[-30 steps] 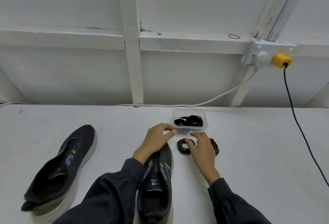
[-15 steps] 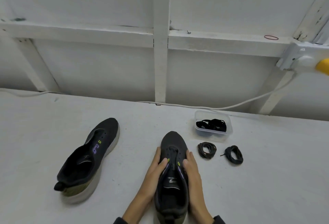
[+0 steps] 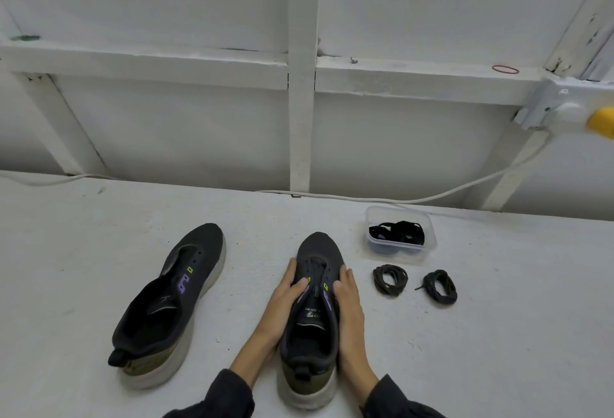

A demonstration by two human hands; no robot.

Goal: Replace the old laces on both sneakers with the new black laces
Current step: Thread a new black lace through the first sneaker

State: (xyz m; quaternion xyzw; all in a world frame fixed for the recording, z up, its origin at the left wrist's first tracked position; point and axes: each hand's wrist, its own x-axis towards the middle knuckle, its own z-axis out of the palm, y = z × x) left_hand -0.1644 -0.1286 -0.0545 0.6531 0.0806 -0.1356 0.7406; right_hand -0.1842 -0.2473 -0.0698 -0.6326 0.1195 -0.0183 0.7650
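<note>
Two sneakers lay with their long axes pointing away, toes toward the wall. The left sneaker (image 3: pixel 199 251) stood free on the tabletop (image 3: pixel 83 251). The left hand (image 3: pixel 282 301) and the right hand (image 3: pixel 349 311) held the middle sneaker (image 3: pixel 317 248), each grip curled on its side. To the right lay two lace coils (image 3: pixel 390 279) (image 3: pixel 438 286) and one box (image 3: pixel 398 253) of black laces (image 3: pixel 398 231).

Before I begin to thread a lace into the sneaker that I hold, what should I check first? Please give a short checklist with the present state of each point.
1. Held sneaker steady: left hand and right hand grip its sides: ok.
2. Its eyelets bare: a dark strip runs down the tongue, lace or loop: cannot tell.
3. Other sneaker unlaced: open eyelet holes, no lace: ok.
4. Laces near: two coiled lace bundles lie on the table to the right, apart from the sneaker: ok.
5. Which are new, the coils or the laces in the clear container: cannot tell.
6. A free hand to pick a lace: not ok.
</note>
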